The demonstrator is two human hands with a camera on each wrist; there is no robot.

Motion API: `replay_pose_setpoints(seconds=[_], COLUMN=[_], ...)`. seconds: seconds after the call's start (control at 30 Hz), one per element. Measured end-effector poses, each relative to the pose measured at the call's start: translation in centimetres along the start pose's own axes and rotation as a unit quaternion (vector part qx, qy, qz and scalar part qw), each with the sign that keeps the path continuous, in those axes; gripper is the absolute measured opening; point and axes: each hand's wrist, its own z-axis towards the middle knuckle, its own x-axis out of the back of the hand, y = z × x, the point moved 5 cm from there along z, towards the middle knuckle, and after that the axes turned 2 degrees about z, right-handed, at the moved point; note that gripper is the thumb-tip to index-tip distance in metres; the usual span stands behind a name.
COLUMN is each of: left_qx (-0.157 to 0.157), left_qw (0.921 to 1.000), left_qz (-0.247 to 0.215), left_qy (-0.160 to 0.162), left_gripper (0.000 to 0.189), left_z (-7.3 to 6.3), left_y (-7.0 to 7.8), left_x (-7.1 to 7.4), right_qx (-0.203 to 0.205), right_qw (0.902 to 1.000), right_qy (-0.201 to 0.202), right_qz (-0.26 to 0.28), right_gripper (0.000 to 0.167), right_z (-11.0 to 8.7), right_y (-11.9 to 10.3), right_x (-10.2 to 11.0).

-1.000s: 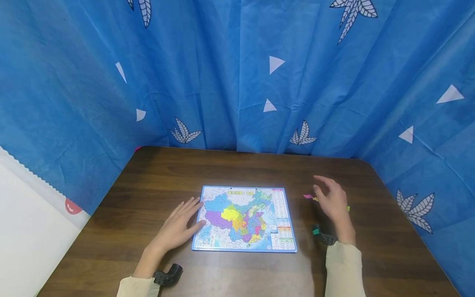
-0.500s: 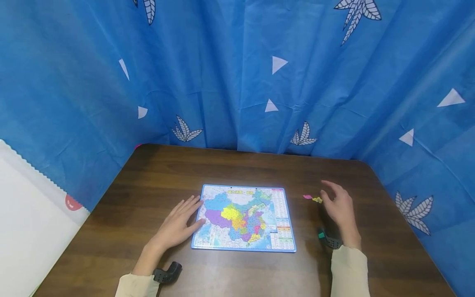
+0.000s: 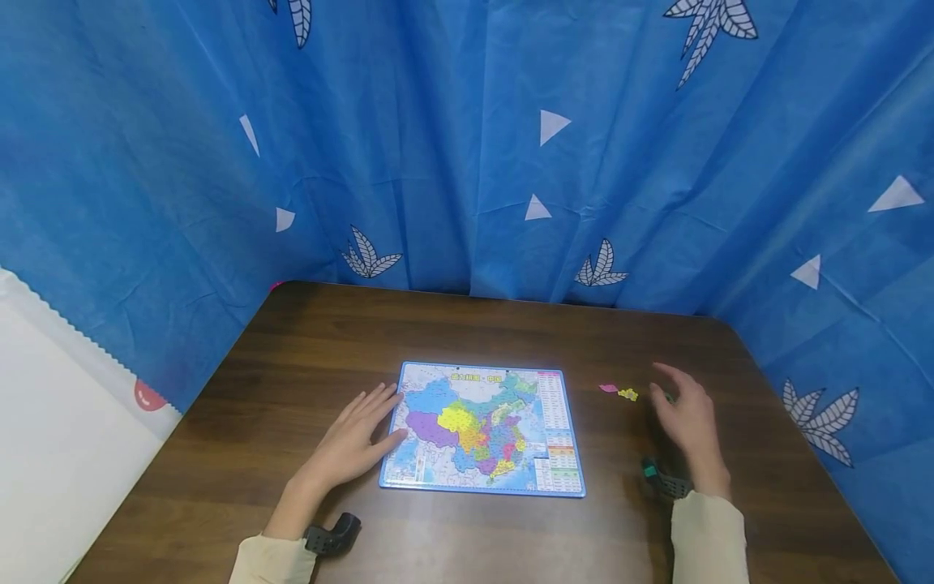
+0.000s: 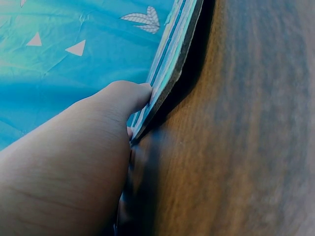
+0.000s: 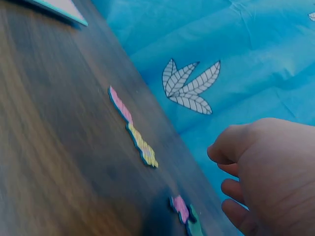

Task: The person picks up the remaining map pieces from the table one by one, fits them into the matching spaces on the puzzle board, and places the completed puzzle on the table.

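A map puzzle board (image 3: 467, 470) of China with a blue rim lies flat on the table. My left hand (image 3: 353, 442) rests at its left edge, fingers spread and thumb over the rim; the left wrist view has the thumb (image 4: 135, 96) against the board's side. My right hand (image 3: 689, 422) hovers right of the board, thumb and fingers apart with nothing between them. Left of it lie a pink puzzle piece (image 5: 120, 104) and a yellow puzzle piece (image 5: 141, 145). Closer to that hand are a second pink piece (image 5: 180, 208) and a green piece (image 5: 195, 224), partly cut off by the frame.
The brown wooden table (image 3: 336, 324) reaches back to a blue curtain (image 3: 438, 162) printed with leaves and triangles. A white cloth or sheet (image 3: 66, 438) hangs at the left side. Each wrist wears a black camera mount (image 3: 333, 535).
My right hand has moved to the right and slightly toward me, uncovering the yellow piece. The left hand stays at the board's edge, and the board has not moved on the table.
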Motion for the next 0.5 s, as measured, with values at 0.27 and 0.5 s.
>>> replay_pose_setpoints(seconds=[0.27,0.5], left_qx=[-0.002,-0.005], left_qw=[1.0,1.0], left_qz=[-0.001,0.0], left_qy=[0.007,0.006], left_gripper=[0.068,0.068], left_z=[-0.1,-0.2], left_y=[0.2,0.1], left_x=[0.3,0.2], right_qx=[-0.036,-0.043], right_qw=[0.999,0.9987], right_qy=[-0.005,-0.003], right_qz=[-0.024,-0.026], right_gripper=[0.045,0.046], right_z=[-0.7,-1.0], right_y=[1.2,2.1], right_x=[0.5,0.8])
